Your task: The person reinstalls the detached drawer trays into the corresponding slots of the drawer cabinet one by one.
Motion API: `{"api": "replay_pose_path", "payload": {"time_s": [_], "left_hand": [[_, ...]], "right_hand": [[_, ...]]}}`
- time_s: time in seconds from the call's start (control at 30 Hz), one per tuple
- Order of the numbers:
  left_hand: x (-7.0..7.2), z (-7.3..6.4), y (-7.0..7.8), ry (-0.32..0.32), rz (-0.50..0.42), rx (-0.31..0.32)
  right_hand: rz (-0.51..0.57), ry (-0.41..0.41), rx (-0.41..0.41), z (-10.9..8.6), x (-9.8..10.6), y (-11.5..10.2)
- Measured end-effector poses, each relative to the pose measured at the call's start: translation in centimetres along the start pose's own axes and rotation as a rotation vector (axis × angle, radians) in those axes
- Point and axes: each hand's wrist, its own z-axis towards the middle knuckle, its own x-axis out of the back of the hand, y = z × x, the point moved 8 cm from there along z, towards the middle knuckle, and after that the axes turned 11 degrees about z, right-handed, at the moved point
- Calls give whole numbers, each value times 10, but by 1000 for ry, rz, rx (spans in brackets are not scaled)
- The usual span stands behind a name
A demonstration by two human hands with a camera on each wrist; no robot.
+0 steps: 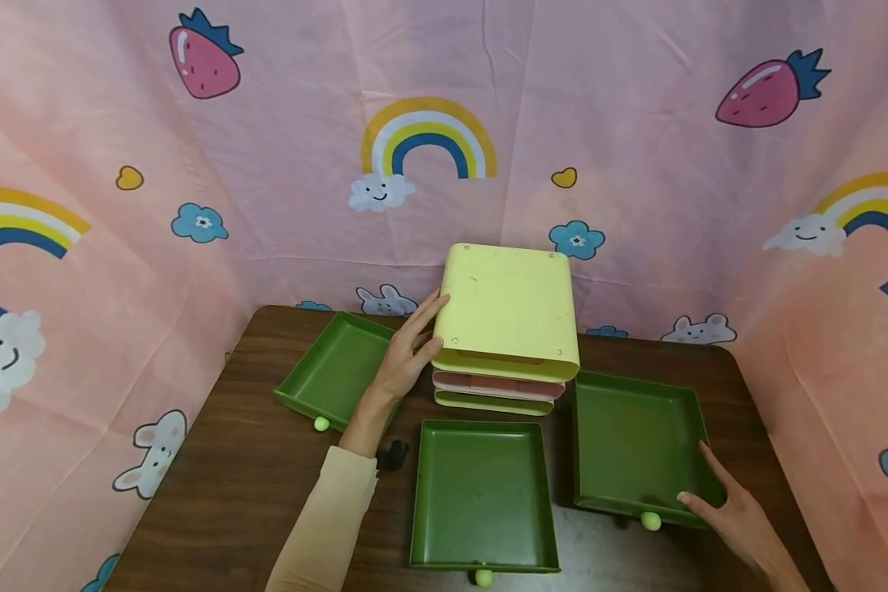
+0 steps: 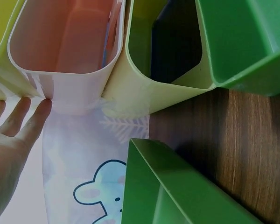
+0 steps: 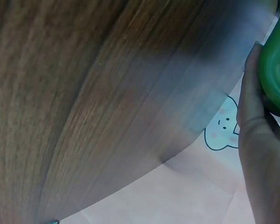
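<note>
On the dark brown wood-grain table (image 1: pixel 215 460), my left hand (image 1: pixel 400 358) is just resting, loose-fingered, against a pale-yellow-and-pink, round-cornered plastic drawer cabinet (image 1: pixel 514 300). My right hand (image 1: pixel 736 510) grips the front right corner of a square green plastic drawer (image 1: pixel 636 440), right of the cabinet. Tight gap to the middle drawer (image 1: pixel 481 493); way more room front-left.

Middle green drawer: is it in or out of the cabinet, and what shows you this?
Out: in the head view, the middle green drawer lies in front of the yellow-and-pink cabinet, all four sides visible.
</note>
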Motion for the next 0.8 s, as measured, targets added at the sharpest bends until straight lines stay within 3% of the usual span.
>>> {"api": "replay_pose_path", "payload": {"time_s": [0.47,0.7,0.8], "left_hand": [[0,0,2,-3,-26,-23],[0,-1,2,10,-34,-21],[0,-1,2,10,-46,-22]], "right_hand": [[-13,-18,12,-19,-8,-4],[25,-73,-110,-29,-15,4],[38,-70,-127,-33,-16,5]]}}
